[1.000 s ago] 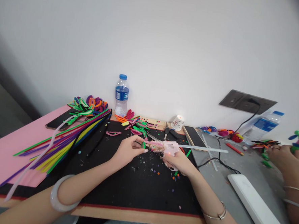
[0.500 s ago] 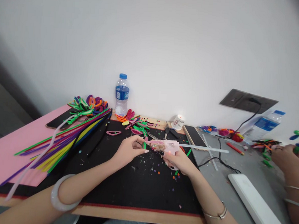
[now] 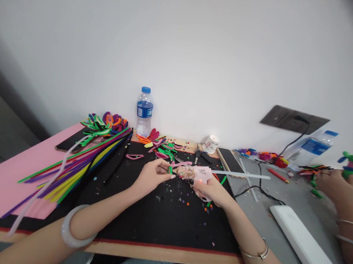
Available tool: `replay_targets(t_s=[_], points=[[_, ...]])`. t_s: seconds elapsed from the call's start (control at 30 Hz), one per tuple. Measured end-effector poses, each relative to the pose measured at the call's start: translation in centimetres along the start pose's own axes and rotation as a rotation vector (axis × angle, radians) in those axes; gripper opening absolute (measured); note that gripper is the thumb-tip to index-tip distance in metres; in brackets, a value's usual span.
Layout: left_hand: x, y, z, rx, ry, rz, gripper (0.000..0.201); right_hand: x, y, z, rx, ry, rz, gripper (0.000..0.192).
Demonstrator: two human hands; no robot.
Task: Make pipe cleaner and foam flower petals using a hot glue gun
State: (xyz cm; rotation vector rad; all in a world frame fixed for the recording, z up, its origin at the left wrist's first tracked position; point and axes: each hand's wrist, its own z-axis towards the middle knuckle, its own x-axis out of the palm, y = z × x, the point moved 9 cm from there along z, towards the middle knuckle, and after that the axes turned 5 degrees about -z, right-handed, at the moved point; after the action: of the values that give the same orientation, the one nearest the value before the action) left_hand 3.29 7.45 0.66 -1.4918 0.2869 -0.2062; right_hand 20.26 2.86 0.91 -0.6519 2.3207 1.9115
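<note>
— What is in the hands?

— The right hand [image 3: 211,188] is wrapped around the handle of a pale pink hot-glue gun [image 3: 196,173] with a clear glue stick [image 3: 239,175] poking out of its back end, pointing right. The gun is held just above the black work mat [image 3: 159,214], near the mat's middle, nozzle facing left.

— And the other hand?

— The left hand [image 3: 151,176] pinches a small green and pink pipe-cleaner piece [image 3: 171,169] between thumb and fingertips, right at the gun's nozzle. Whether nozzle and piece actually touch I cannot tell; they are at least just beside each other.

— What lies around them?

— Bits of coloured fuzz are scattered over the mat under the hands. Just behind the hands lie bent pink, green and orange pipe-cleaner loops [image 3: 160,147], then a clear water bottle with a blue cap and label [image 3: 144,112] upright against the white wall. To the left a long bundle of straight pipe cleaners in many colours [image 3: 79,164] runs slantwise across the mat onto a pink sheet [image 3: 19,166].

— To the right?

— A small white paper cup [image 3: 210,144] on its side, a dark phone [image 3: 229,160], a black cable [image 3: 259,189] running to the wall socket plate [image 3: 293,120], and a white power strip [image 3: 304,243]. At the far right edge another person's hand [image 3: 333,183] works with pipe cleaners.
</note>
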Motion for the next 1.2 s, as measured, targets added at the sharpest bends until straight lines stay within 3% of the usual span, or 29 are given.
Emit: replay_targets(t_s=[1.2], points=[[0.34, 0.07, -0.1, 0.004, 0.02, 0.009, 0.031, -0.39, -0.35, 0.24, -0.009, -0.033, 0.017, 0.013]])
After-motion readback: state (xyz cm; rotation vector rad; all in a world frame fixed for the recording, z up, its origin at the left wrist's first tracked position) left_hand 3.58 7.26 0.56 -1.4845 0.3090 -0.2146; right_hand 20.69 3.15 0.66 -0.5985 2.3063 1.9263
